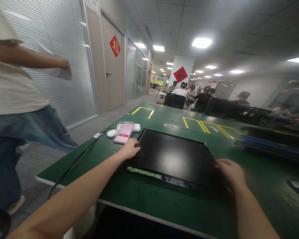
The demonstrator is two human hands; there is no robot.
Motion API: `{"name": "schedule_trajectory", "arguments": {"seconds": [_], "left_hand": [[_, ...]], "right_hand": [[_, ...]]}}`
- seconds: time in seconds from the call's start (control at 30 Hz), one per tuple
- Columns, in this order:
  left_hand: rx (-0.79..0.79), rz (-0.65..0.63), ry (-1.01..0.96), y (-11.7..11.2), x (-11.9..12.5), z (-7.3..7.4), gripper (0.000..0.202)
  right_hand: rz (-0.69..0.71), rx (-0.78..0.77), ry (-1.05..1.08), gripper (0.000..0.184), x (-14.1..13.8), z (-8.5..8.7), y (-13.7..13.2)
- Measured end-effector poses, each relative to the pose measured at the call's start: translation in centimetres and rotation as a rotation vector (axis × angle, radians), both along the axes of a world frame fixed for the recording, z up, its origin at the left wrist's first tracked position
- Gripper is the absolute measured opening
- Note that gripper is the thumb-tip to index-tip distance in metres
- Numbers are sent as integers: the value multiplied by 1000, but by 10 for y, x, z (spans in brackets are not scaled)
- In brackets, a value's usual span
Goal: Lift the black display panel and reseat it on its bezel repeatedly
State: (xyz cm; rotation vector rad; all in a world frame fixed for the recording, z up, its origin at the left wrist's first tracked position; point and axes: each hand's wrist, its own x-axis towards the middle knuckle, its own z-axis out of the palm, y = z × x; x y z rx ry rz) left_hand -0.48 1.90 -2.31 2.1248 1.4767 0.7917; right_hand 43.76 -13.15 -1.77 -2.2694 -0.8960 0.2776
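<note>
A flat black display panel (175,156) lies over the green table in front of me, its face up. Along its near edge runs a strip with a green circuit board (144,172). My left hand (130,149) grips the panel's left edge, thumb on the rim and fingers curled. On the opposite side, my right hand (231,171) has its fingers pinched on the right edge. The fingertips under both edges are hidden. Just beyond my left hand rests a phone (124,133) with a pink screen.
White small items (111,133) lie beside the phone, near a black cable (74,162). Yellow tape outlines (201,125) mark the green table (161,202). A dark stack (276,146) sits at right. At left a person (20,86) carries paper; others sit behind the table.
</note>
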Motion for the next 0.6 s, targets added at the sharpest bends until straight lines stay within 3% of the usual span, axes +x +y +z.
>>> {"name": "schedule_trajectory", "arguments": {"seconds": [0.6], "left_hand": [[3,-18,109,-3,0,2,21]], "right_hand": [[36,-26,-35,27,1,-1,2]]}}
